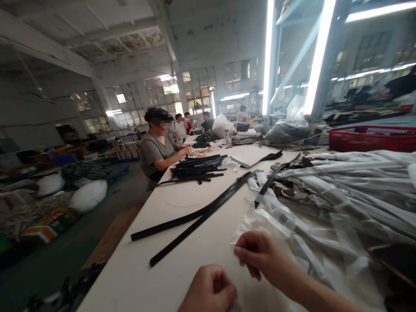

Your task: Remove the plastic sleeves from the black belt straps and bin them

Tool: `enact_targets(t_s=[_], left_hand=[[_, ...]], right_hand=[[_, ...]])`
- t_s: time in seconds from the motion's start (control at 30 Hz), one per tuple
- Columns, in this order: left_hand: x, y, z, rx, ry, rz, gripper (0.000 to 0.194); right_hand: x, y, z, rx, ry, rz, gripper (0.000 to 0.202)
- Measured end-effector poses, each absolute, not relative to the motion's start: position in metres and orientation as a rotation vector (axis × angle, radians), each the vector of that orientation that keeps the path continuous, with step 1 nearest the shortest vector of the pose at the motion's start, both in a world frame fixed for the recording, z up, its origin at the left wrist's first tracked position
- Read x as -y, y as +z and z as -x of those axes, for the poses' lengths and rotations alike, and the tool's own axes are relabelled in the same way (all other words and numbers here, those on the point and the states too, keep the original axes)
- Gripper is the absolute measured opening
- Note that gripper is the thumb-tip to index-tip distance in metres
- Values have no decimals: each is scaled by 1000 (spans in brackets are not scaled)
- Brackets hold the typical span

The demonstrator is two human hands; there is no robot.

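Observation:
My left hand (209, 289) is at the bottom edge of the view, over the white table (182, 216). Its fingers are curled closed, and whatever they may hold is hidden. Just up and right of it, my right hand (258, 255) has thumb and fingers drawn together in a pinch. Thin clear plastic wrapping (260, 221) lies right behind that hand; whether the fingers grip any of it I cannot make out. Two long black straps (195, 216) stretch across the table ahead of my hands, apart from both.
Wrapped straps with brown ends (344, 190) are heaped on the right, below a red crate (373, 138). Farther along are a pile of black strips (198, 167), a grey board (248, 158) and small gold-coloured pieces (199, 153). A co-worker (159, 147) works at the table's left side.

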State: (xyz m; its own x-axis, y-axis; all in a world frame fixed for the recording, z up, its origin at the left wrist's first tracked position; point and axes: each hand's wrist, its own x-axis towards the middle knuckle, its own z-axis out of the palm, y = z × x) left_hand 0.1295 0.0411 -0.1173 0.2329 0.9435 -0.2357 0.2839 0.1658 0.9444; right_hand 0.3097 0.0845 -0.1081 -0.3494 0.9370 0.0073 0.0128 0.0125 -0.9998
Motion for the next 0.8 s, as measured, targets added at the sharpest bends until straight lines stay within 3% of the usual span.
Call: enact_targets(t_s=[0.03,0.17,0.33,0.5,0.63,0.8], left_hand=[[-41,-114,-128,-1313,702,-1402,24],[-40,-105,-125,-1356,851,-1640,65],[-34,-94,-129,-1306,930,-1831,52],[-33,-88,-135,-1326,964,-1474,51],[-34,-91,-137,-1258,903,-1333,55],[-32,-89,-135,-1255,800,-1407,48]], right_hand=[[-82,-109,-308,1508,1465,1056,33],[-68,-114,-294,1586,1546,1081,28],[-59,-114,-291,1628,1554,1002,35],[-59,-97,-309,1922,1246,698,44],[-59,-94,-309,2031,1025,754,8],[-68,-108,-309,1876,1050,1006,12]])
